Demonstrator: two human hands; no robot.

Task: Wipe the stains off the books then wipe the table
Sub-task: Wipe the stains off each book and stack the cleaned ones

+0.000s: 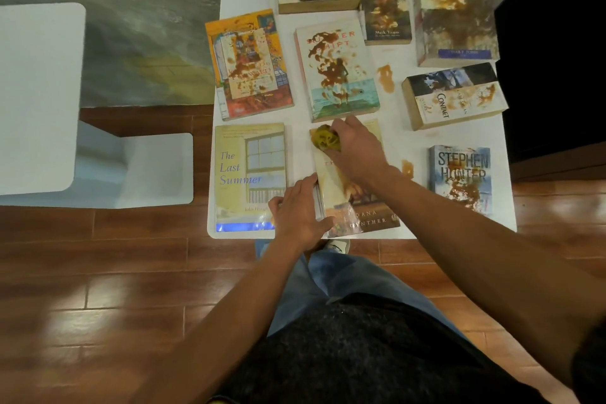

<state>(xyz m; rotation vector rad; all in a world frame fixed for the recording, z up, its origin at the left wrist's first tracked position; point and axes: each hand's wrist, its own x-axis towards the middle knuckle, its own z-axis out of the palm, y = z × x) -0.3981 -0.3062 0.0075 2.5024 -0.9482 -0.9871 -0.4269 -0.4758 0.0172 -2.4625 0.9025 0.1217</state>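
Several paperbacks lie on a white table (403, 128), most smeared with brown stains. At the near middle lies a pale book (334, 184) with brown marks low on its cover. My right hand (355, 147) grips a yellow cloth (324, 138) pressed on the book's top left corner. My left hand (296, 210) rests flat with straight fingers on the book's left edge. "The Last Summer" (247, 174) to its left looks clean. Stained books include the "Stephen Hunter" one (460, 177), "Contact" (454, 95) and a pale one (337, 69) behind the cloth.
Brown spills sit on the table top at the centre right (386, 77) and by my right forearm (407, 168). A white chair (39, 92) stands to the left on the wooden floor. A dark cabinet (554, 52) borders the table's right side.
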